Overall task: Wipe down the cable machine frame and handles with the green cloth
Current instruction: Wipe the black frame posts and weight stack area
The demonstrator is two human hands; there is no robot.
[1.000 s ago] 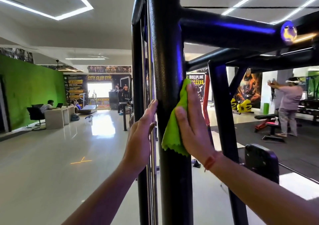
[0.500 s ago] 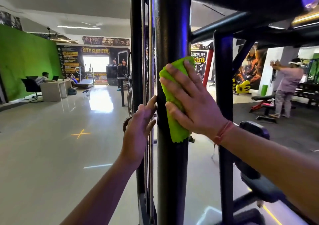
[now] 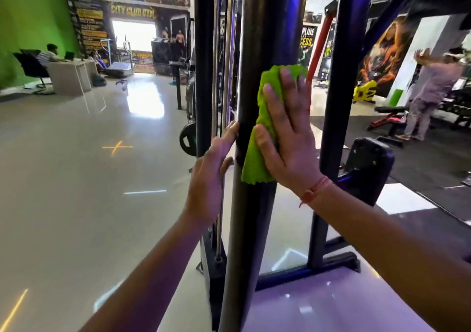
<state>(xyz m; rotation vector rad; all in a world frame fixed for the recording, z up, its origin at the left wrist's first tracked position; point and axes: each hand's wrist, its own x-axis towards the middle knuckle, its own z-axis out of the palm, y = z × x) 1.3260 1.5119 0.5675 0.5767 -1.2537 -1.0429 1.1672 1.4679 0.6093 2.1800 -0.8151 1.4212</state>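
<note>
Since 0.5 s ago, right hand [image 3: 285, 138], flat-fingered, pressed green cloth [image 3: 257, 158] lower down upright post [image 3: 257, 38]; left hand [image 3: 211, 168] open alongside. Post wipe underway; next, continue downward below the palm.

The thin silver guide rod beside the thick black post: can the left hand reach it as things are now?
Probably yes. The left hand rests open right against the guide rod, nothing lying between them.

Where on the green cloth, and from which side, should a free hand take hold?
Judging by its pose, pinch the loose scalloped bottom edge of the green cloth, coming from below. It hangs free of the black post there; higher up the right hand presses it flat.
</note>
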